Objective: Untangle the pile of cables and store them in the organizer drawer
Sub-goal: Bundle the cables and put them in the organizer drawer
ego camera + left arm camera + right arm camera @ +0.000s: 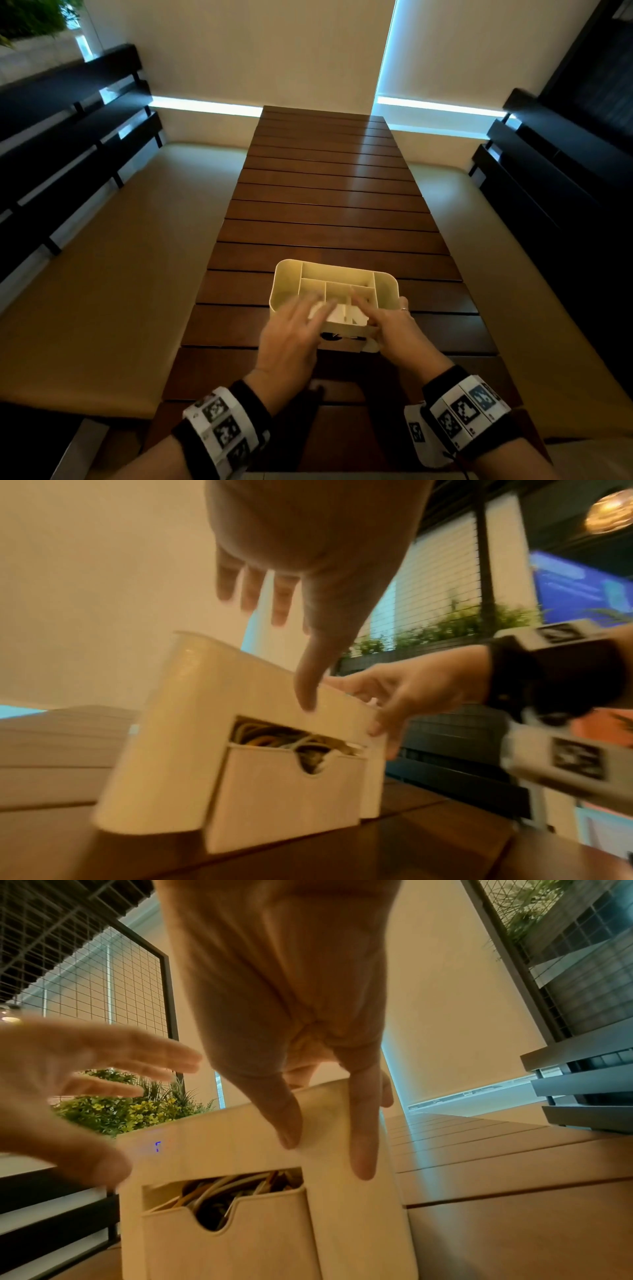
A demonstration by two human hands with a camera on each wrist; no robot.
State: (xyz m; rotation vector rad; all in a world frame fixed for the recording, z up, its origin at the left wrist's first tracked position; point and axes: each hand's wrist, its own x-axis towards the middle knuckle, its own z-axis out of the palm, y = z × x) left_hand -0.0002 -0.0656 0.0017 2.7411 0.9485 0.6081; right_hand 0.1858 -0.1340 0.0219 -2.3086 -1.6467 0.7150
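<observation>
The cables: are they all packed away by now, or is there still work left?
Mostly done: coiled cables sit inside the drawer of the white organizer, and none lie on the table. In hand: the right hand rests its fingers on the organizer's front; the left hand hovers open by it. Left: the drawer sticks out slightly, so it probably needs pushing fully in.

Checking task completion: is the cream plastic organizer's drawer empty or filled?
Filled: coiled cables show above the drawer front, which sits slightly out.
</observation>
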